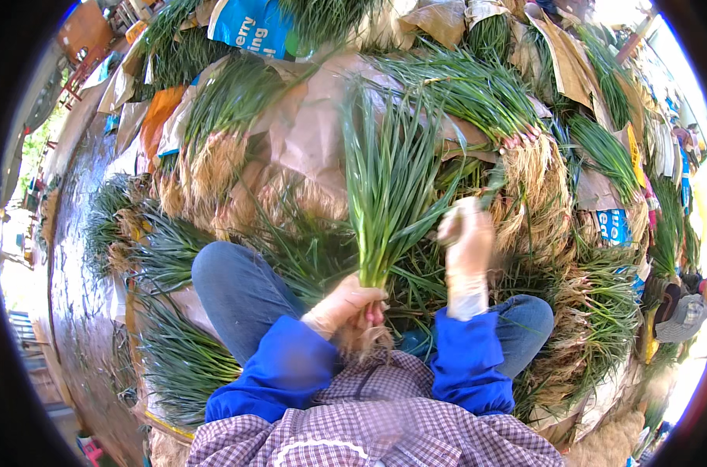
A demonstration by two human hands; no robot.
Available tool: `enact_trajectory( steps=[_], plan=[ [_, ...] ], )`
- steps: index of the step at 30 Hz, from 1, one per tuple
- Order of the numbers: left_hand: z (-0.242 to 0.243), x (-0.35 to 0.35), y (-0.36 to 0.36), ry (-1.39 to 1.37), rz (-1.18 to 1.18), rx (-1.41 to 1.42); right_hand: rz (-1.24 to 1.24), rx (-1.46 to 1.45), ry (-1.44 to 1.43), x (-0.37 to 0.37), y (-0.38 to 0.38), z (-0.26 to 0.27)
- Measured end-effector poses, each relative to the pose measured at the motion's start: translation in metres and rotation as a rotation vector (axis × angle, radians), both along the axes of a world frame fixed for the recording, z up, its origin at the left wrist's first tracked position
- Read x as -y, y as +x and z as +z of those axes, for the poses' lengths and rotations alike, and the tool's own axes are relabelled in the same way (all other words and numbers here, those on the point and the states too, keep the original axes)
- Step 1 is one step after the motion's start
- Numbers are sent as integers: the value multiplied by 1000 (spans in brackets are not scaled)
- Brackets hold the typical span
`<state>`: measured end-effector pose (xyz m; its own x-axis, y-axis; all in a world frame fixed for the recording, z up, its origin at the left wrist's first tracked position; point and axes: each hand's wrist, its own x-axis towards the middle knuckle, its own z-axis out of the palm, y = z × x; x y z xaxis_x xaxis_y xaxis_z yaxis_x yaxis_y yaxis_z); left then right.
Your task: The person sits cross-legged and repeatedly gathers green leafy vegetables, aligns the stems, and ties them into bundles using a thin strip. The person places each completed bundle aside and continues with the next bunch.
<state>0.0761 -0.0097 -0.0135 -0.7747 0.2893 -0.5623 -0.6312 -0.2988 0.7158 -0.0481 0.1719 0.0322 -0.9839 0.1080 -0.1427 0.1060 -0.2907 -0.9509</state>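
My left hand [349, 299] grips a bunch of green onions [385, 198] around the base of its stems. The green leaves fan upward, while pinkish bulbs and a tangle of pale roots [362, 338] poke out below my fist, above my lap. Just right of the bunch, my right hand [467, 233] is raised and blurred, its fingers curled. A blurred green strip [495, 182] shows by its fingertips; whether the hand holds it is unclear. Loose green leaves [312, 251] lie beneath and around both hands, between my knees.
Rooted onion bundles [213, 157] lie ahead on the left, and another pile [523, 146] on the right. Brown paper [312, 140] covers part of the heap between them. More onions [181, 362] lie beside my left knee, and others [587, 315] beside my right. A wet floor [88, 292] stretches along the left.
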Motion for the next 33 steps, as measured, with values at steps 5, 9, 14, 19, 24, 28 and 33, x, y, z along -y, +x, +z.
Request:
enact_trajectory(
  steps=[5, 9, 14, 19, 24, 28, 33],
  plan=[
    [78, 62, 7, 59, 77, 25, -257, -262, 157, -109, -31, -10],
    [145, 155, 7, 124, 173, -238, -96, 180, 468, -154, -31, -38],
    [205, 205, -26, 147, 269, -356, 1484, 501, 1212, -90, -66, -25],
    [127, 157, -121, 279, 321, -346, -257, -500, 1452, -143, -233, -29],
    [72, 31, -152, 445, 372, -85, 347, -41, 1526, -123, -236, -43],
    [13, -7, -133, 413, 332, -14, 481, -93, 1017, -79, -119, -22],
    [-21, -34, -120, 304, 102, -84, 573, -236, 887, -43, -4, -35]
  ],
)
